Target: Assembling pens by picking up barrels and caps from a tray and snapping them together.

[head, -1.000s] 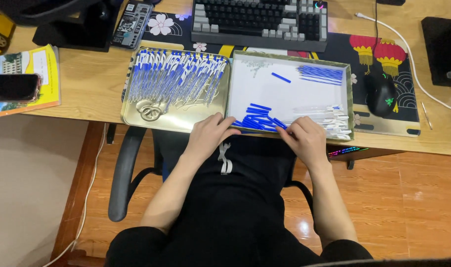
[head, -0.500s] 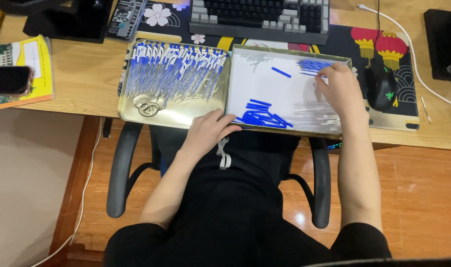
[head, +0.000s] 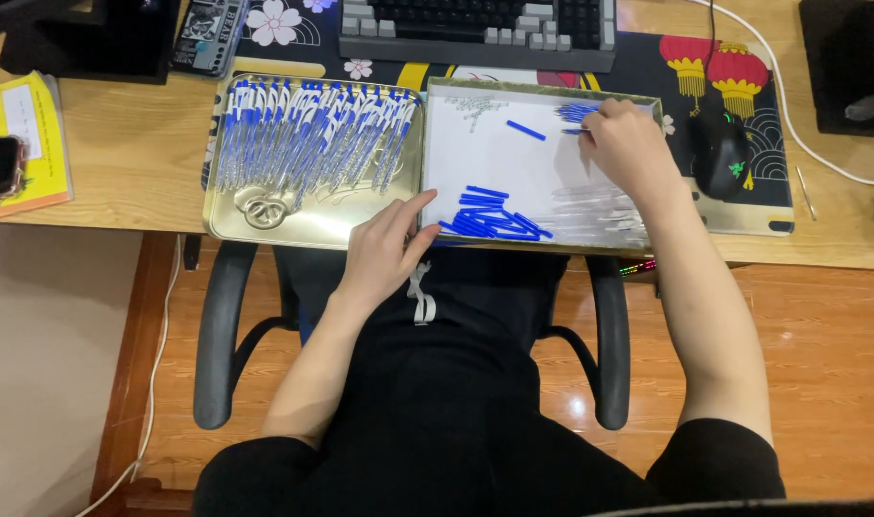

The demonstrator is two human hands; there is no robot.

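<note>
Pens (head: 312,139) lie in rows in the left gold tray (head: 228,215) on the worktop (head: 130,163). The left hand (head: 384,254) rests loosely open at the white tray (head: 494,163) edge, holding nothing, fingertips by the blue caps (head: 489,218). The right hand (head: 628,144) is pinched at the far blue pile (head: 573,113) — what it grips I cannot tell. A careless sweep of the wrist could scatter the clear barrels (head: 600,213) — they lie loose near the rim.
</note>
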